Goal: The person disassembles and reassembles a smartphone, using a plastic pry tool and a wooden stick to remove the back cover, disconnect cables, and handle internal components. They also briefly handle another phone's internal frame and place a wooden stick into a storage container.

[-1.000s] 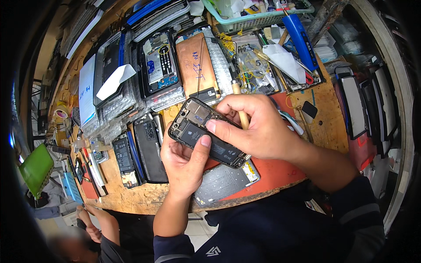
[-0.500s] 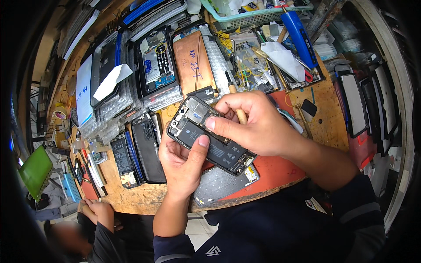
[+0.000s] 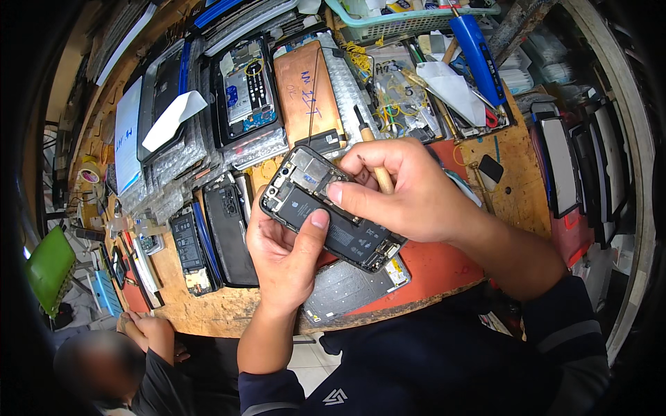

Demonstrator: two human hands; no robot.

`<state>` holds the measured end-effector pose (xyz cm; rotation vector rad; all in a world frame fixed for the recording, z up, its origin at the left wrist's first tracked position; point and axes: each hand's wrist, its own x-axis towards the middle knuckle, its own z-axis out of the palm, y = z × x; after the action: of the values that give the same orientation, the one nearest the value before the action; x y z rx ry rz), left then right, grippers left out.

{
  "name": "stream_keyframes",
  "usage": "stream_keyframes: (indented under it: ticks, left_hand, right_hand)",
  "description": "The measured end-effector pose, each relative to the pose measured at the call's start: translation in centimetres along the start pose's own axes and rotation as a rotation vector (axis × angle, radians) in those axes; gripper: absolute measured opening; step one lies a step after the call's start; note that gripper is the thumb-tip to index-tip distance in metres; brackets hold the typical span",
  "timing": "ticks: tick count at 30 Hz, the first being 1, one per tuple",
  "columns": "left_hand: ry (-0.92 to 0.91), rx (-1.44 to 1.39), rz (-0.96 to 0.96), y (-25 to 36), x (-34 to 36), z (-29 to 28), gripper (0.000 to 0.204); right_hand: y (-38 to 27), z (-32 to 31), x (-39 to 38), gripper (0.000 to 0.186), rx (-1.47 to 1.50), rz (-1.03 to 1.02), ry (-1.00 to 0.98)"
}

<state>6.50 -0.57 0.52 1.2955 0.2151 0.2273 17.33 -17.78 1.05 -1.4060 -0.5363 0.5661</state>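
Note:
An opened smartphone (image 3: 341, 236) lies tilted in my hands, its black battery and metal-shielded board facing up. My left hand (image 3: 283, 260) is closed round its lower left side, the thumb pressing on the battery. Across the phone's right edge, my right hand (image 3: 413, 191) is closed in a pinch, its thumb tip against the inside beside the battery. A wooden-handled tool (image 3: 383, 181) with a dark, thin end runs through the right hand's curled fingers. What the right fingertips press is hidden behind the thumb. Below the phone lies a dark grey flat panel (image 3: 350, 291) on a red mat (image 3: 440, 270).
Bubble-wrapped screens, an opened device (image 3: 243, 90) and a copper-coloured plate (image 3: 305, 90) crowd the back. A blue handheld tool (image 3: 477, 61) stands at the back right, near a green basket (image 3: 416, 24). Phone parts (image 3: 191, 249) lie left. Another person's hands (image 3: 149, 333) rest at the lower left.
The view has shifted slightly. Both hands keep nearly the same hold on the phone, and the right thumb stays on its inside.

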Motion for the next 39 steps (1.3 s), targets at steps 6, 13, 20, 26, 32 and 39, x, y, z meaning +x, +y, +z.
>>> stream_keyframes:
  ticks: [6,13,20,26,32,39]
  left_hand:
    - [-0.003,-0.007,-0.002,0.05,0.11,-0.14,0.044]
    - [-0.021,0.008,0.045,0.14,0.11,-0.18,0.047]
    - [-0.016,-0.003,0.008,0.08,0.11,-0.34,0.045]
    - [0.003,-0.003,0.048,-0.17,0.20,-0.25,0.042]
    - [0.017,0.015,0.081,-0.15,0.13,-0.03,0.041]
    - [0.006,-0.034,0.052,-0.39,0.25,-0.39,0.043]
  right_hand:
    - [0.42,0.16,-0.02,0.011,-0.086,-0.090,0.022]
    - [0.60,0.30,-0.11,0.016,-0.120,-0.120,0.034]
    - [0.23,0.22,-0.30,0.018,-0.150,-0.070,0.019]
    - [0.43,0.56,-0.37,0.018,-0.131,-0.114,0.041]
    - [0.45,0.54,-0.37,0.016,-0.095,-0.161,0.019]
    - [-0.19,-0.01,-0.61,0.015,-0.042,-0.093,-0.061]
